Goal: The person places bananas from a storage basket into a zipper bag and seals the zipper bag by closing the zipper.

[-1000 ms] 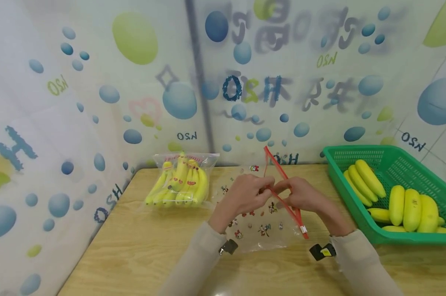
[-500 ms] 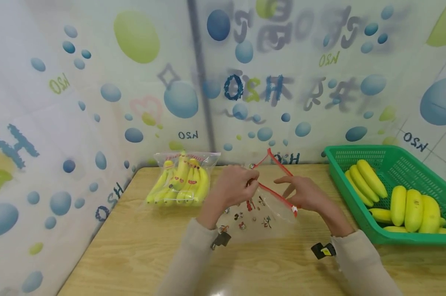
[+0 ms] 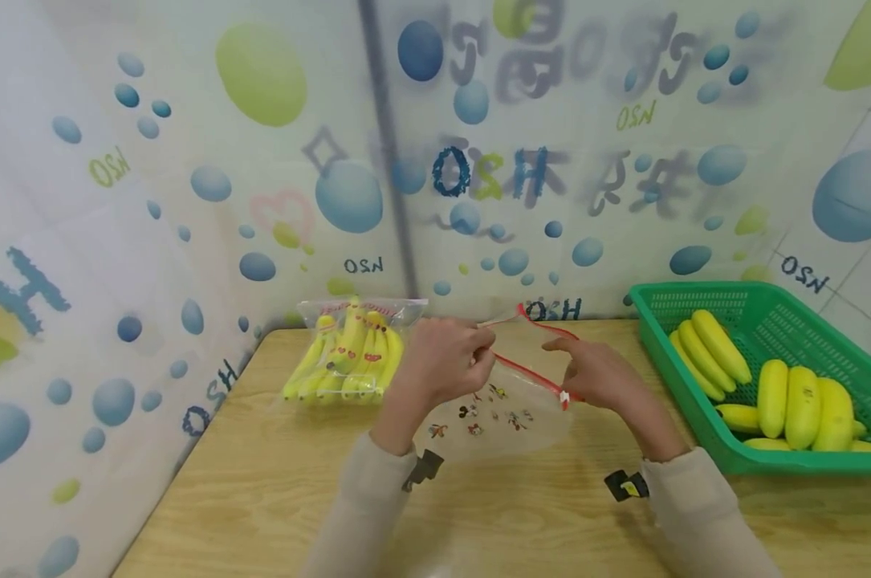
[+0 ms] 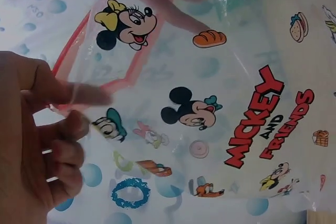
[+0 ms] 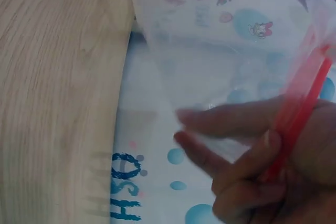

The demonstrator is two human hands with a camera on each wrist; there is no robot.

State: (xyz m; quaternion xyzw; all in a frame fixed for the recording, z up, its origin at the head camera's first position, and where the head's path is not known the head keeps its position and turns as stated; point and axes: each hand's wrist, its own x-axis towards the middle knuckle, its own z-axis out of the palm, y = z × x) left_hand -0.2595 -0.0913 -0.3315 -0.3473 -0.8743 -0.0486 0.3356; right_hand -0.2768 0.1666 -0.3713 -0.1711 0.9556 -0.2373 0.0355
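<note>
A clear zip bag [image 3: 507, 433] with cartoon prints and a red zip edge [image 3: 529, 371] hangs between my hands over the table, its mouth spread apart. My left hand [image 3: 442, 361] pinches the bag's left side at the red edge. On the other side, my right hand [image 3: 603, 376] holds the red edge near the white slider [image 3: 565, 396]. The right wrist view shows curled fingers [image 5: 252, 161] against the red strip, with others reaching out straighter. Through the film in the left wrist view, fingers of the right hand [image 4: 168, 3] show behind the printed bag [image 4: 252, 135].
A second clear bag [image 3: 344, 353] packed with bananas stands at the back left of the wooden table [image 3: 262, 482]. At the right is a green basket [image 3: 713, 433] holding several bananas [image 3: 803, 409]. A printed curtain [image 3: 298, 160] closes off the back.
My left hand has drawn left, away from the right hand, with the bag's edge. The mouth has spread, and the slider corner has shifted up and left.
</note>
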